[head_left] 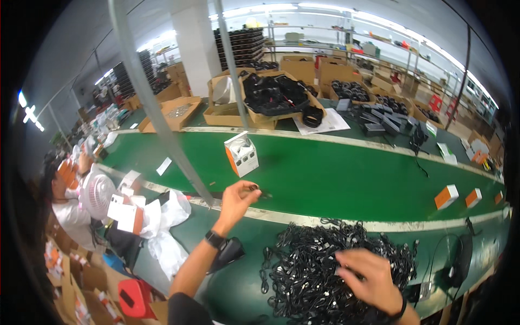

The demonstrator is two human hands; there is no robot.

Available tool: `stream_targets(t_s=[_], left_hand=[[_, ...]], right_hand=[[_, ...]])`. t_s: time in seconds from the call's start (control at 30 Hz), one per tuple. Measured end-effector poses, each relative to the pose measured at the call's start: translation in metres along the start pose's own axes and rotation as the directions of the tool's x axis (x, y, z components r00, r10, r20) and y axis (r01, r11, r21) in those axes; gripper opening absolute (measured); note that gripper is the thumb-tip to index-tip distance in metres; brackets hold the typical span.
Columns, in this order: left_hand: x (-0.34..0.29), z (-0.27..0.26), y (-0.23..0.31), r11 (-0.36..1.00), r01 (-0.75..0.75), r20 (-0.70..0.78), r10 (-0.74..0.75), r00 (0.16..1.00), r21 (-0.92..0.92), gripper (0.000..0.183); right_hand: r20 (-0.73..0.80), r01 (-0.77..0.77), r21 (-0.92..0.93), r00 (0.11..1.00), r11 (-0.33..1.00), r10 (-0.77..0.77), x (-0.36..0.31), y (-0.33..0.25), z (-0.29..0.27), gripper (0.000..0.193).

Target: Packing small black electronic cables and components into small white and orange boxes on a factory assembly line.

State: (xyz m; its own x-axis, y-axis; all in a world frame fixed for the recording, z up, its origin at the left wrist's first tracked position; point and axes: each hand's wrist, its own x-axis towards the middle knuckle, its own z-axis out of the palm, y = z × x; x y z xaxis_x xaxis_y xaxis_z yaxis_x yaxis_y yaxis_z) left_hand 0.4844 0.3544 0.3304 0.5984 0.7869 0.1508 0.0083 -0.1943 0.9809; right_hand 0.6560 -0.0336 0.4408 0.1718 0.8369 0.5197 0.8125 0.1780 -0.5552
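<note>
My left hand (236,201) is over the near edge of the green conveyor belt (314,179). Its fingers are pinched together, with a small dark blur at the tips that I cannot make out. Just beyond it on the belt stands a white and orange box (246,160), its top flaps raised and pictures on its side. Over a large heap of black cables (303,271), my right hand (374,276) has thumb and fingers apart, nothing visible between them. The cables lie in small coiled bundles on the near green table.
A metal post (154,103) rises left of my left hand. White plastic bags (165,227) lie beside it. More orange and white boxes (446,197) sit on the belt at right. A co-worker (70,206) sits left by a fan (98,190). Filled cartons (279,97) stand beyond the belt.
</note>
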Motion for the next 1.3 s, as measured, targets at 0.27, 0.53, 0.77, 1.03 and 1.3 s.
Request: stream_targets(t_s=[0.27, 0.53, 0.77, 1.03, 1.3], left_hand=[[-0.049, 0.094, 0.042, 0.91, -0.02, 0.112, 0.073, 0.991, -0.414, 0.024], [0.054, 0.038, -0.022, 0.793, -0.387, -0.276, 0.549, 0.789, 0.47, 0.096], [0.151, 0.005, -0.077, 0.962, -0.214, -0.245, 0.251, 0.936, 0.168, 0.125], [0.131, 0.039, -0.06, 0.989, -0.129, 0.052, 0.133, 0.99, -0.065, 0.124], [0.128, 0.049, -0.072, 0.988, -0.138, 0.153, 0.146, 0.977, -0.065, 0.117]], right_hand=[[0.016, 0.164, -0.196, 0.986, 0.967, -0.164, 0.116, 0.083, 0.084, 0.044], [0.034, 0.215, -0.16, 0.977, 0.963, -0.212, 0.161, 0.144, 0.09, 0.024], [0.045, 0.267, -0.045, 0.963, 0.963, -0.265, 0.228, 0.15, 0.123, 0.022], [0.047, 0.252, -0.321, 0.967, 0.913, -0.25, 0.271, 0.188, 0.17, 0.031], [0.052, 0.367, -0.615, 0.902, 0.697, -0.429, 0.277, 0.225, 0.195, 0.011]])
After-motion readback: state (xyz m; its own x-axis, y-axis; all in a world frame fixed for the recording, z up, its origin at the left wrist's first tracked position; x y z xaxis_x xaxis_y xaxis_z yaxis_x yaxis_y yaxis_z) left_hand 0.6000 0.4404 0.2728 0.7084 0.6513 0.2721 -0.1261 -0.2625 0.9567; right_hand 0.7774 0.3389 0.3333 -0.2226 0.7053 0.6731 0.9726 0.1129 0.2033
